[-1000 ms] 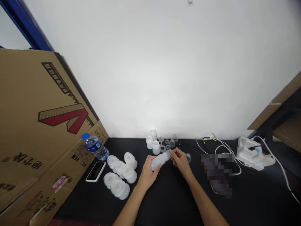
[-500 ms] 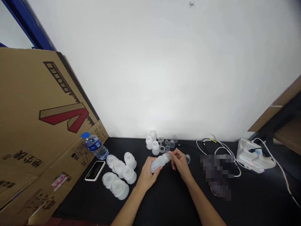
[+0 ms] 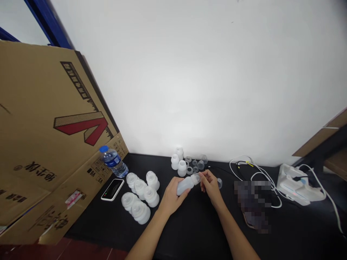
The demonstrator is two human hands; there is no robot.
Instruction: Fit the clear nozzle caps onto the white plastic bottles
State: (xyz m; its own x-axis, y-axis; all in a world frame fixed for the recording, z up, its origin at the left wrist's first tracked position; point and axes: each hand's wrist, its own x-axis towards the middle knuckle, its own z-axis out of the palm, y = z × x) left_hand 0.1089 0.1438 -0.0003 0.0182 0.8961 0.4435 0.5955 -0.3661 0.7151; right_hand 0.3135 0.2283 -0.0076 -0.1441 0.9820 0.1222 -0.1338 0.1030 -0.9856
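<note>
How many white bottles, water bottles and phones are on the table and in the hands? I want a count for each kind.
White bottles, left group: 6
White bottles by the wall: 3
White bottle in the left hand: 1
Water bottle: 1
Phone: 1
Total: 12

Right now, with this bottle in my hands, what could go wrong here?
The plastic bottle rests in your left hand, with your right hand at its narrow end. If it slips, it could land on the small clear rings just beyond. The clear cup sits right beside your right hand, so a sudden move might knock it away.
</note>
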